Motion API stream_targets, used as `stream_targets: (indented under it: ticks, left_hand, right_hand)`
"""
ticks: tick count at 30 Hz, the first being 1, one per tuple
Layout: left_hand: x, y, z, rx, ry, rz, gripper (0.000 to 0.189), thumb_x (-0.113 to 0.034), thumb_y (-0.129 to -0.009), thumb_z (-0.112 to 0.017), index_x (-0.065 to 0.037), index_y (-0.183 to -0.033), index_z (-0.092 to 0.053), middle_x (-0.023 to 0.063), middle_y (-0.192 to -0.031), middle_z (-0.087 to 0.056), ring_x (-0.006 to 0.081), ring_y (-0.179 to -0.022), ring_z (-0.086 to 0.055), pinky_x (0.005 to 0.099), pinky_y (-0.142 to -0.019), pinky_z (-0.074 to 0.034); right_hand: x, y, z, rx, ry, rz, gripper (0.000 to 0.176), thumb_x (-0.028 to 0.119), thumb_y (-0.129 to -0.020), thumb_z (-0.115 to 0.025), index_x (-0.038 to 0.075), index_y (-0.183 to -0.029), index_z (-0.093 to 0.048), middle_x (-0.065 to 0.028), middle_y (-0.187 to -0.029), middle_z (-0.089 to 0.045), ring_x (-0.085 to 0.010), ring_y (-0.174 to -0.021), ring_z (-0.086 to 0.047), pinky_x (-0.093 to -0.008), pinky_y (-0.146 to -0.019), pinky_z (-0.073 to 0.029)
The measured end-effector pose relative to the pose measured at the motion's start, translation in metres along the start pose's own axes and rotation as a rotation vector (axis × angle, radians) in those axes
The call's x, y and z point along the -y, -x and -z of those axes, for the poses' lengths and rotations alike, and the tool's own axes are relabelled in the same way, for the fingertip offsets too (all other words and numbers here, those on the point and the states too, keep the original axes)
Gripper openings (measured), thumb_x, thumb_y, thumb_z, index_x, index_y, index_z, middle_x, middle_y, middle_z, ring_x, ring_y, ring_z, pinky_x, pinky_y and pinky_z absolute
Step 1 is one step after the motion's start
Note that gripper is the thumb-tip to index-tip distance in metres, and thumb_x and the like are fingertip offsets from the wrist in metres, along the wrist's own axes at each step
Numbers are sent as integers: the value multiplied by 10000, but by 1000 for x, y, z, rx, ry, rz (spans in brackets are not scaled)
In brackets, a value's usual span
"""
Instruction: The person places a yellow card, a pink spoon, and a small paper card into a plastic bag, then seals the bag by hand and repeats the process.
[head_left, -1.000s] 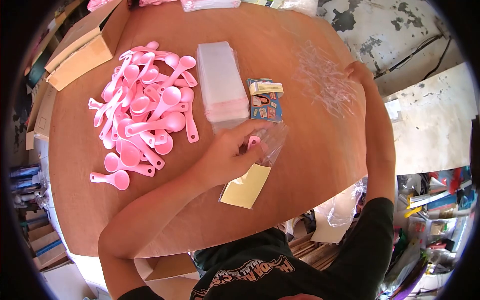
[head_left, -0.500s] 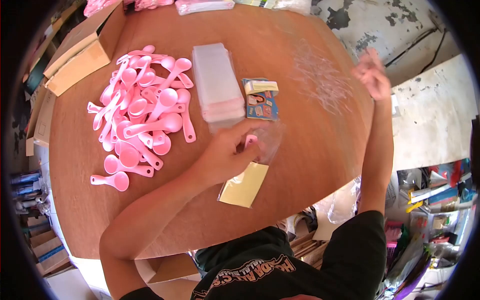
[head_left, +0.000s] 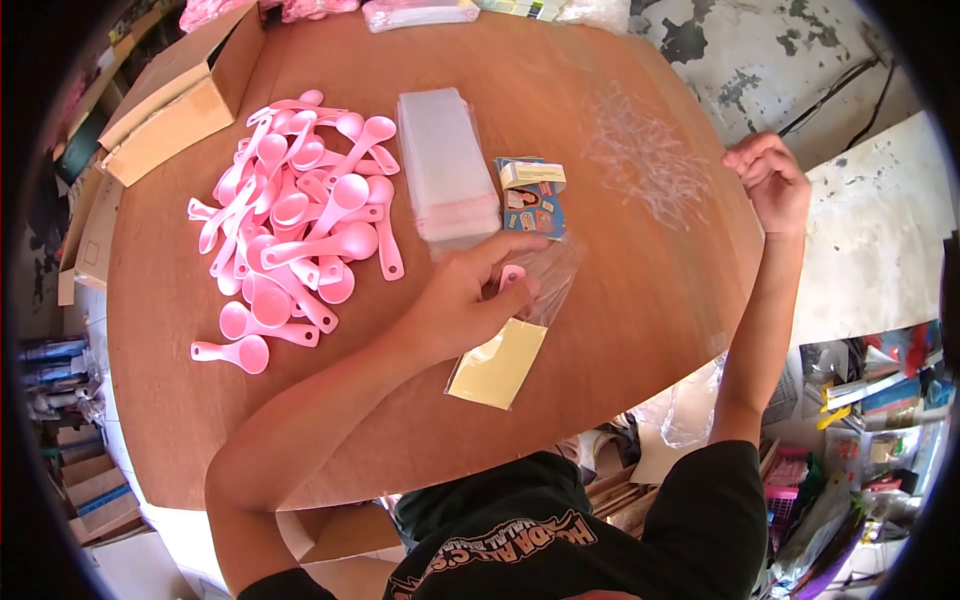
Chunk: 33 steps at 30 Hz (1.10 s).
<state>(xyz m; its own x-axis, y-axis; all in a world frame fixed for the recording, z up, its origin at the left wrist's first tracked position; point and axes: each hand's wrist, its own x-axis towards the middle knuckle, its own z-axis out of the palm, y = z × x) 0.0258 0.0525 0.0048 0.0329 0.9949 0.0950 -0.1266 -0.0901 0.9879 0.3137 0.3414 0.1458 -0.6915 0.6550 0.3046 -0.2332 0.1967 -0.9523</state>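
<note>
My left hand (head_left: 480,300) is closed on a clear plastic bag (head_left: 558,278) near the middle of the table. The handle end of a pink spoon (head_left: 512,274) shows between its thumb and fingers; the rest is hidden. A pale yellow card (head_left: 497,366) is in the lower part of the bag. Off the table's right edge, my right hand (head_left: 775,185) is raised with its fingers curled in. Whatever it may hold is too small to make out. Just beyond my left hand lie a stack of clear bags (head_left: 445,160) and a small pile of blue printed cards (head_left: 535,212).
A heap of pink spoons (head_left: 300,215) covers the table's left side. Thin clear strips (head_left: 650,155) lie scattered at the right. An open cardboard box (head_left: 175,105) stands at the back left, and a packet of bags (head_left: 420,14) lies at the far edge.
My right hand has moved slightly right and down, and is no longer blurred. My left hand keeps its hold on the bag. The whole view has shifted a little.
</note>
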Motion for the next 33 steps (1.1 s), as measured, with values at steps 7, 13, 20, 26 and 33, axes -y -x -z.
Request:
stream_targets:
  ticks: [7, 13, 20, 26, 33]
  left_hand:
    - [4, 1, -1, 1, 5, -40, 366, -58, -957, -551, -37, -1317, -487, 14, -841, -615, 51, -764, -587, 231, -679, -489]
    - [2, -1, 0, 7, -60, -18, 373, -32, -941, -553, -28, -1310, -494, 17, -820, -611, 64, -755, -599, 234, -688, -496]
    - [2, -1, -1, 3, -43, -40, 373, -18, -944, -541, -20, -1313, -491, 22, -823, -613, 72, -757, -605, 245, -699, -507]
    - [6, -1, 0, 5, -83, -70, 355, -19, -947, -533, -12, -1300, -493, 21, -827, -615, 74, -764, -610, 245, -711, -510]
    - [2, 0, 0, 15, -73, -48, 337, -39, -959, -528, -12, -1294, -498, 23, -838, -616, 74, -764, -612, 250, -722, -517]
  right_hand:
    - [-67, -8, 42, -354, 1485, -72, 284, 79, -840, -543, -26, -1063, -684, -157, -999, -691, -270, -939, -663, -367, -886, -499]
    - [-77, -5, 66, -456, 717, -179, 240, 61, -808, -490, -27, -922, -682, -114, -866, -684, -200, -820, -644, -299, -765, -504]
    - [-71, 1, 33, -273, 288, -383, 161, 61, -907, -505, -10, -956, -640, -67, -862, -645, -151, -740, -625, -271, -689, -513]
    - [-78, 6, 15, -285, 560, -353, 195, 115, -965, -556, -50, -1026, -640, -76, -852, -647, -147, -742, -634, -266, -708, -550]
    - [-89, 4, 25, -278, 692, -316, 207, 138, -983, -545, -33, -1059, -634, -46, -804, -641, -138, -706, -639, -260, -673, -543]
